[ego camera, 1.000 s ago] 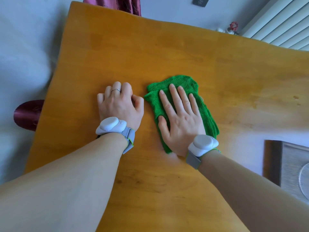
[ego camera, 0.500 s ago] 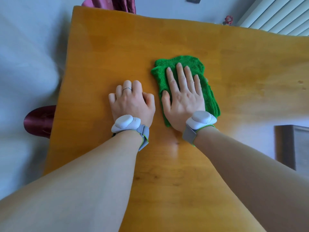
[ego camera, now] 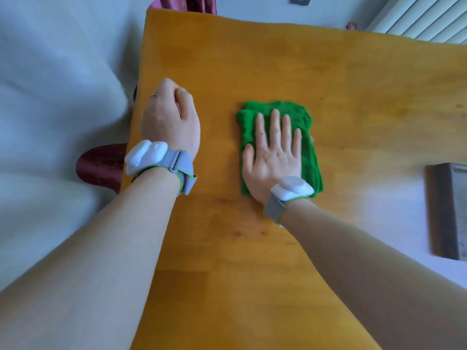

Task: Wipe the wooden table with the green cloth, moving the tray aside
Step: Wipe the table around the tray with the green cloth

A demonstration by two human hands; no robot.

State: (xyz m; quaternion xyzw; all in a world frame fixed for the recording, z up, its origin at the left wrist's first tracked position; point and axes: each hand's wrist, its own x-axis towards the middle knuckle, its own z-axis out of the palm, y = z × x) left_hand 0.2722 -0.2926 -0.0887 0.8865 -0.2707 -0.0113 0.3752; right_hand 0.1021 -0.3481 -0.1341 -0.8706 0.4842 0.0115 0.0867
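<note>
Right hand [ego camera: 274,157] flat on green cloth [ego camera: 309,157], fingers straight

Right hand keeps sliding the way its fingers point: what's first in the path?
Looks free: beyond the right hand and green cloth there is only bare table up to its far edge.

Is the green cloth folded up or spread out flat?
Folded. The green cloth shows stacked layers along its right edge, and the right hand presses flat on it.
</note>
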